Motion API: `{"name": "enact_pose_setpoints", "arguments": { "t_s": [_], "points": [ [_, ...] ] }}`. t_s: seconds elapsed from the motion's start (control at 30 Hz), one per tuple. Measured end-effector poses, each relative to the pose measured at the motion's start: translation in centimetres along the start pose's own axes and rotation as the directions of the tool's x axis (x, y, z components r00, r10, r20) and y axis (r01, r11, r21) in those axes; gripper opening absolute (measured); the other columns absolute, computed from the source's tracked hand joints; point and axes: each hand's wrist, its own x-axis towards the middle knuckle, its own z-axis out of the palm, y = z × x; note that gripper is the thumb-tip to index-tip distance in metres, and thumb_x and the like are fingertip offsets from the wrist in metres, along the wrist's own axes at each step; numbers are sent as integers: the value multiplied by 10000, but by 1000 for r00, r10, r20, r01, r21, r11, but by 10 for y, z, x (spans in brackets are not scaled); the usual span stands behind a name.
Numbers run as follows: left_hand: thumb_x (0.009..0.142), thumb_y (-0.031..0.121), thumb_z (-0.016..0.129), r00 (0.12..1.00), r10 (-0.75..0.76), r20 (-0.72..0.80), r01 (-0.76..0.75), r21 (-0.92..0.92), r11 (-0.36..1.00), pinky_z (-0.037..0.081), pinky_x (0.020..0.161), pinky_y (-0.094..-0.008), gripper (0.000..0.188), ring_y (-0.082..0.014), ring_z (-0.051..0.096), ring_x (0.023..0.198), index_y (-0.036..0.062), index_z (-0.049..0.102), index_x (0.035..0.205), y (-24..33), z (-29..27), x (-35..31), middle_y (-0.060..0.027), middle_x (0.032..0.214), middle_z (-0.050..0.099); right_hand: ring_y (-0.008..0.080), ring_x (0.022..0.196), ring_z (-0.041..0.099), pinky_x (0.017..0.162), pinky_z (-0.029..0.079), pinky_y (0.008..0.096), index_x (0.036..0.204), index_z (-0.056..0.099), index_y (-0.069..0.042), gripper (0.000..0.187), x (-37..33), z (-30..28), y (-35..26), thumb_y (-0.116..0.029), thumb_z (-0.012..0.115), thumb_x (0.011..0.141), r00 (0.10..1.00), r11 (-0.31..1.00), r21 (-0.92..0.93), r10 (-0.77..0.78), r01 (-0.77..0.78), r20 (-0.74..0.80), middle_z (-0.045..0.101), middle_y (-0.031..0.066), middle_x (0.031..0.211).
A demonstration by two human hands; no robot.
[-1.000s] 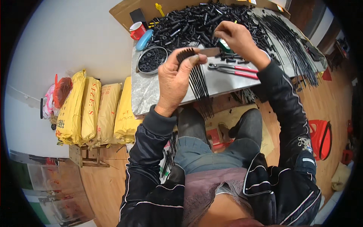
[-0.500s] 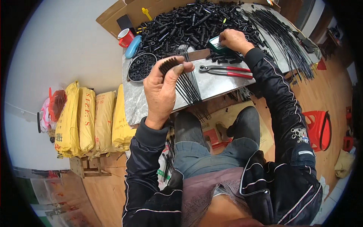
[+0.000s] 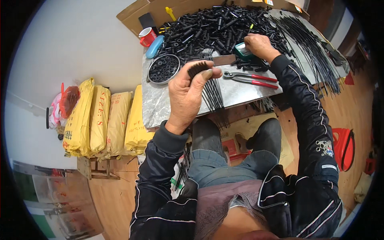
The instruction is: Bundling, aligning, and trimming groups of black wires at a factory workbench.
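Observation:
My left hand [image 3: 185,96] is closed around a fanned row of thin black rods [image 3: 213,96]. Their dark ends line up between thumb and fingers, and the long ends slant down past the table's front edge. At the far side of the table, my right hand [image 3: 262,47] has its fingers bent together at a small green box [image 3: 242,52] with pale contents. Whatever sits in those fingertips is too small to make out. Red-handled pincers [image 3: 256,79] lie between my hands, near a flat brown block [image 3: 224,60].
A heap of black tubular parts [image 3: 212,26] covers the table's back. Left stand a round bowl [image 3: 149,76] of small black rings, a blue case [image 3: 154,47] and a red mug [image 3: 148,37]. More long black rods [image 3: 314,48] lie right. Yellow sacks [image 3: 100,120] lean by the wall.
The whole view has shifted, so the table and both hands appear farther right. My left hand keeps its hold on the rods, and my right hand stays at the green box.

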Motion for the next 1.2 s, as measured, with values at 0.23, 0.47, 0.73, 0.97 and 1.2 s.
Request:
{"name": "enact_pose_setpoints", "arguments": {
  "t_s": [0.23,0.47,0.73,0.97,1.2],
  "points": [
    [959,74,547,1000,3,-5,-3,21,1000,526,856,-308,184,-198,683,901,-28,604,1101,0,1,0,-135,955,706,305,808,639,707,517,393,871,647,-90,98,0,-34,-13,-173,598,850,982,999,22,34,-30,-187,649,74,843],
    [961,75,545,1000,-10,-9,10,9,1000,528,851,-307,190,-193,682,902,-29,602,1110,-1,2,0,-134,950,703,168,735,633,634,499,274,921,641,-4,75,-29,-120,-116,-59,627,870,899,655,648,-113,389,-424,632,74,841],
    [943,78,581,999,33,-32,-34,-20,999,532,797,-256,155,-133,675,860,-23,627,1053,-2,4,1,-89,908,711,156,638,635,528,505,260,886,659,-59,64,-50,-159,-155,-102,674,842,876,738,520,-203,431,-438,618,45,790],
    [940,82,585,998,47,-32,-47,20,999,536,777,-252,141,-131,679,843,-15,636,1029,-1,5,0,-80,897,712,158,656,626,543,494,259,897,668,-45,89,-49,-156,-155,-33,679,810,861,715,525,-219,462,-459,606,46,791],
    [942,86,570,999,44,31,-45,48,998,530,782,-250,147,-133,678,850,-17,636,1023,2,4,1,-85,900,713,171,656,609,544,481,275,870,667,-32,127,-47,-171,-148,8,707,757,718,784,147,-452,602,-529,586,59,768]
  ]
}}
